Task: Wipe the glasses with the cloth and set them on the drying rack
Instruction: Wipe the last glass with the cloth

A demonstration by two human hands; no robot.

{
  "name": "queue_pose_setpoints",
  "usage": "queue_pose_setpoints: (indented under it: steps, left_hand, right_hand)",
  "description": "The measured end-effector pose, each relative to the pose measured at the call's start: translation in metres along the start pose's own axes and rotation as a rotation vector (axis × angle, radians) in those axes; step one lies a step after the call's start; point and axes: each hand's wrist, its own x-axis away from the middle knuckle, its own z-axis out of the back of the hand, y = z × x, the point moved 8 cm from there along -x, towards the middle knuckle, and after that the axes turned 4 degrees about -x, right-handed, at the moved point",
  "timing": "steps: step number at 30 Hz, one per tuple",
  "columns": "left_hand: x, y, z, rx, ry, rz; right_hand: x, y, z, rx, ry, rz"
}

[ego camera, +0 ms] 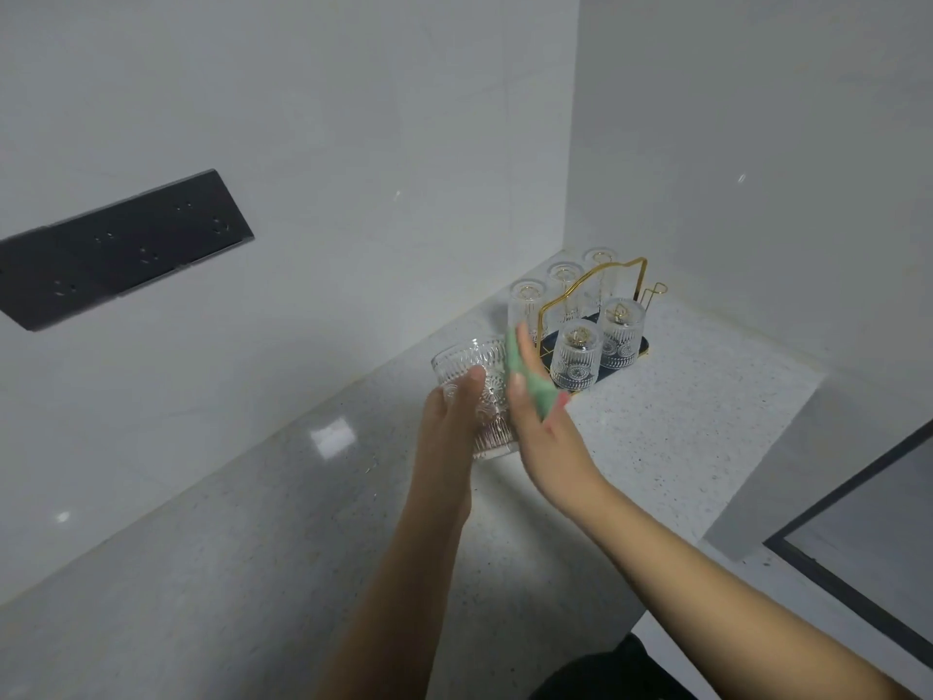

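Note:
My left hand (454, 421) grips a clear patterned glass (477, 381), held tilted above the counter. My right hand (540, 421) holds a green cloth (530, 381) flat against the right side of that glass, thumb and fingers pinching the cloth. Behind them stands the drying rack (590, 295), a gold wire frame on a dark tray, with several matching glasses upside down on its pegs.
The pale speckled counter (681, 396) runs into a corner of white walls. A black socket strip (121, 250) is set in the left wall. A dark-framed opening (858, 558) lies at the right edge of the counter.

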Motion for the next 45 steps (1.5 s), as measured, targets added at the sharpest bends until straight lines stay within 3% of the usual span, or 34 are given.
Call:
queue_pose_setpoints:
  steps: [4,8,10,14,21,24,27,29,35,38,41,45]
  left_hand:
    - [-0.002,0.009,-0.011,0.135,-0.152,0.003]
    - [-0.009,0.002,0.005,0.178,-0.003,0.040]
    - [-0.005,0.000,0.004,0.162,0.021,0.018]
    - [0.001,0.001,-0.015,0.136,-0.099,-0.010]
    - [-0.013,0.010,0.014,-0.187,0.187,-0.058]
    - [-0.007,0.015,0.000,-0.226,0.092,-0.079]
    - [0.000,0.017,-0.016,-0.061,-0.079,-0.067]
    - [0.001,0.016,-0.021,0.032,-0.150,-0.057]
    - [-0.007,0.002,-0.001,-0.068,0.068,-0.008]
    - [0.000,-0.004,-0.009,-0.115,0.076,0.004]
    - [0.000,0.000,-0.017,0.043,-0.099,-0.005]
    - [0.002,-0.003,-0.018,0.016,-0.326,0.055]
  right_hand:
    - [-0.004,-0.004,-0.002,-0.051,-0.017,-0.042]
    - [0.011,0.006,-0.013,0.062,-0.039,0.063]
    - [0.007,0.004,-0.008,0.019,-0.040,-0.004]
    - [-0.005,0.010,0.011,-0.169,0.068,-0.218]
    - [0.008,-0.001,-0.003,-0.106,0.061,0.012]
    - [0.001,-0.009,0.005,-0.021,0.129,0.069]
    - [-0.009,0.001,0.015,-0.130,0.131,-0.082]
    - [-0.007,0.003,0.015,-0.131,0.109,-0.085]
    - [0.008,0.003,0.000,-0.056,0.080,0.039]
    - [-0.004,0.002,0.015,-0.133,0.151,-0.104]
    - [-0.010,0.006,0.024,-0.173,0.166,-0.262]
    - [-0.019,-0.007,0.038,-0.156,0.172,-0.163]
